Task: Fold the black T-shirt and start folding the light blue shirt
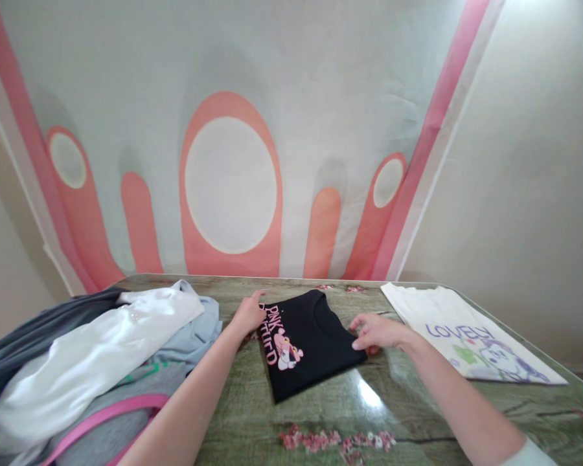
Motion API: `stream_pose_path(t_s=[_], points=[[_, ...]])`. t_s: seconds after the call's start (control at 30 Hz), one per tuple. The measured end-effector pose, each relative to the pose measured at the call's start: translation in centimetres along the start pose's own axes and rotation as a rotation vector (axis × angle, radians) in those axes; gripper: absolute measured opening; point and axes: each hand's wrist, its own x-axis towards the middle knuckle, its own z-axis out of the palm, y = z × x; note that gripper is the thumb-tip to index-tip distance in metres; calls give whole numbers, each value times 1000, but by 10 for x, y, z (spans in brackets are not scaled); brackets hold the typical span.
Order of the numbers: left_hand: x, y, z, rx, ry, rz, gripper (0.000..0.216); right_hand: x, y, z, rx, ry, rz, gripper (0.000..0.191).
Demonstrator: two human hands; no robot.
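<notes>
A folded black T-shirt (311, 346) with a pink cartoon print lies in the middle of the table (379, 414). My left hand (249, 314) rests on its left edge near the pink lettering, thumb raised, fingers curled onto the cloth. At the shirt's right corner my right hand (376, 332) pinches the black fabric with bent fingers. Both forearms reach in from the bottom of the view.
A heap of clothes (92, 369) in white, light blue, grey and pink fills the table's left side. A folded white T-shirt (471, 336) with purple lettering lies at the right. A wall hanging with pink arches (230, 188) stands behind the table.
</notes>
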Motion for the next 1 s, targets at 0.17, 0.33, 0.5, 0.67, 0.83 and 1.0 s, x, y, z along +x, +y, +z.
stream_pose_path(t_s=[0.17, 0.33, 0.5, 0.67, 0.83, 1.0], points=[[-4, -2, -16, 220, -168, -65, 24, 22, 11, 6, -53, 256, -159, 36], [-11, 4, -39, 454, -297, -96, 28, 46, 24, 9, -231, 743, -456, 28], [-33, 42, -33, 422, -184, 225, 36, 43, 21, 13, -478, 909, -482, 27], [-80, 81, 1, 202, -272, 755, 46, 33, 13, 24, -587, 861, -466, 22], [-112, 85, 8, 148, -384, 878, 60, 37, 16, 26, -538, 739, -514, 27], [-118, 87, 17, 172, -337, 819, 68, 51, 26, 16, -357, 764, -542, 25]])
